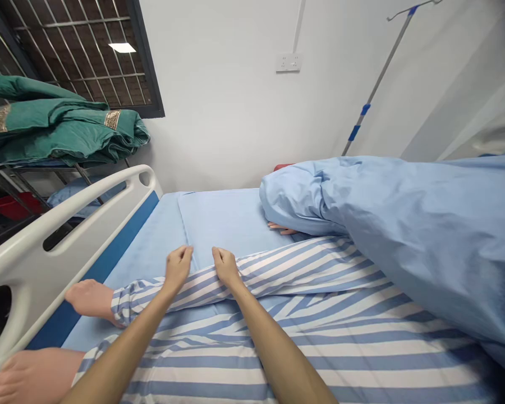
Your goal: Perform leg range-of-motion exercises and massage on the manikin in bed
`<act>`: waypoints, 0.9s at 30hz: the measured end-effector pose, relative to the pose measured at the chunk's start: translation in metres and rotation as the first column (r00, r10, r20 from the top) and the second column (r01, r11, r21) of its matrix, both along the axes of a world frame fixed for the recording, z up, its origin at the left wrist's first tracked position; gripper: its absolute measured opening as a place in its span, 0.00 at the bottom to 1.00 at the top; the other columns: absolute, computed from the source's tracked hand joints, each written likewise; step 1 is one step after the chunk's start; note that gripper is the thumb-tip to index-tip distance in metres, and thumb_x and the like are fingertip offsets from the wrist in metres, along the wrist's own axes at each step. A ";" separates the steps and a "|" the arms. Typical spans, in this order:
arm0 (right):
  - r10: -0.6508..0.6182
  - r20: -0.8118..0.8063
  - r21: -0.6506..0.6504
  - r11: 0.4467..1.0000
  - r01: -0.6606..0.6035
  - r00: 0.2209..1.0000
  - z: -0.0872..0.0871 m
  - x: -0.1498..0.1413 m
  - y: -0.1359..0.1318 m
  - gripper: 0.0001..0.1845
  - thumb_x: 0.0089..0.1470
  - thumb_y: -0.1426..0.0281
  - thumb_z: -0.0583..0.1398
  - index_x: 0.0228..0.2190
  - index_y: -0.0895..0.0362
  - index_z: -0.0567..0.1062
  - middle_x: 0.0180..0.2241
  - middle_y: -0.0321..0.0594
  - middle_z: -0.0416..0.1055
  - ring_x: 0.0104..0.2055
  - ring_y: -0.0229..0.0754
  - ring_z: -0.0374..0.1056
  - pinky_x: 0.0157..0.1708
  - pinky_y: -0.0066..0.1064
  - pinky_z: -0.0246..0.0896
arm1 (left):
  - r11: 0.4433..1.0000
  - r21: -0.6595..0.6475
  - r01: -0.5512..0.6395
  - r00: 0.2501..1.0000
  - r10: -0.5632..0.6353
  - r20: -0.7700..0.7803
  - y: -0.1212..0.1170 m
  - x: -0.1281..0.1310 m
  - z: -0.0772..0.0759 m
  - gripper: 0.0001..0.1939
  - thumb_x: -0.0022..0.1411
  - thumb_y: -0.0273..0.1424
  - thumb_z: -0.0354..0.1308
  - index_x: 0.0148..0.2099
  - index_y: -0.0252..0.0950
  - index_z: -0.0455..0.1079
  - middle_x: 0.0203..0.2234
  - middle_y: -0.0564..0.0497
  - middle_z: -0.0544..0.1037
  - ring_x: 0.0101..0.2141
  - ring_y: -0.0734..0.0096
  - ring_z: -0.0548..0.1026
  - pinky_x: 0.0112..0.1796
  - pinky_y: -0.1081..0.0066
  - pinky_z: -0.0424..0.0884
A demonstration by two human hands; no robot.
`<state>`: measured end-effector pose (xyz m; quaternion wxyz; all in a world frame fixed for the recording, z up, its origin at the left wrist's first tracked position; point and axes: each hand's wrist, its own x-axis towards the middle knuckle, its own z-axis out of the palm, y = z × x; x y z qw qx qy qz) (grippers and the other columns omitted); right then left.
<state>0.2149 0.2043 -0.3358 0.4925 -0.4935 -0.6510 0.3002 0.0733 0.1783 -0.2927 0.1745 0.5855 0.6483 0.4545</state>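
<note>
My left hand point(179, 267) and my right hand point(225, 266) are held a short way apart over the far leg of a lying figure. Both are closed with thumbs uppermost; whatever they might grip is hidden. The leg wears blue-and-white striped trousers point(286, 264). Beyond my hands lies a light blue bed sheet point(223, 216) with a crease running toward them. Two bare feet, the far foot point(91, 298) and the near foot point(37, 373), point left. A light blue quilt point(387, 207) is bunched over the figure's upper part, and the fingers of its hand point(281, 228) show beneath the edge.
At the left stands the white bed end board point(96, 202) with a blue lower strip. Behind it, folded green padded cloth point(63, 126) lies on a rack, and a red basin point(14, 206) sits lower. A drip pole point(379, 81) rises by the wall, right of a socket point(289, 62).
</note>
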 end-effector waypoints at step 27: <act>0.007 0.098 -0.002 1.000 -0.007 0.995 0.002 0.039 0.008 0.23 0.59 0.62 0.44 0.20 0.57 0.68 0.21 0.38 0.69 0.25 0.37 0.60 0.27 0.27 0.49 | 0.996 -0.030 -0.085 0.991 0.087 0.100 0.025 0.105 -0.025 0.18 0.59 0.36 0.42 0.19 0.37 0.58 0.15 0.56 0.64 0.21 0.75 0.61 0.25 0.74 0.54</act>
